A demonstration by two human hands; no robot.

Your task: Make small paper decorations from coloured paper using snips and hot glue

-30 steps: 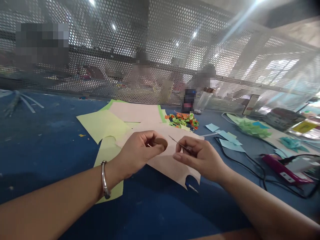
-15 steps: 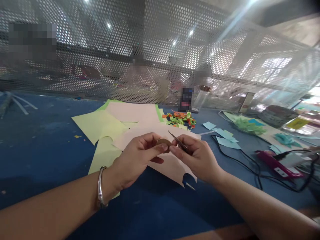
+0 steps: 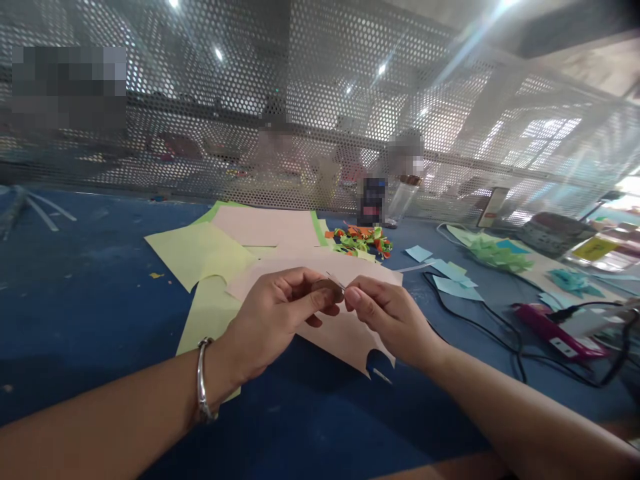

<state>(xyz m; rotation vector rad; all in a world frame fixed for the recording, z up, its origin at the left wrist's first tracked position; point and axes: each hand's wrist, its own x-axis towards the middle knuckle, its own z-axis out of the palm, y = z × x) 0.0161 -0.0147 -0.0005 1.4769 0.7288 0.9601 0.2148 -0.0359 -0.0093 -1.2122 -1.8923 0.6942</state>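
Between the thumb and fingers of my left hand (image 3: 285,310) is a small brown round piece (image 3: 330,288), partly covered by the thumb. My right hand (image 3: 387,313) pinches a thin pointed metal tool (image 3: 336,280), whose tip reaches left over the edge of the brown piece. Most of that tool is hidden in the fingers. Both hands are close together above a pale pink paper sheet (image 3: 340,340) with a curved notch cut in its near edge. A slim pen-like item (image 3: 380,375) lies at the notch.
Yellow sheets (image 3: 203,250) lie left of the pink paper. Behind it sits a heap of orange and green paper curls (image 3: 363,241). Blue paper pieces (image 3: 455,287), black cables (image 3: 505,327) and a magenta power strip (image 3: 555,333) are at right. A perforated metal screen (image 3: 225,133) stands behind.
My right hand has turned, and the tool's tip has swung left and down to the brown piece. My left hand has tilted the piece slightly.
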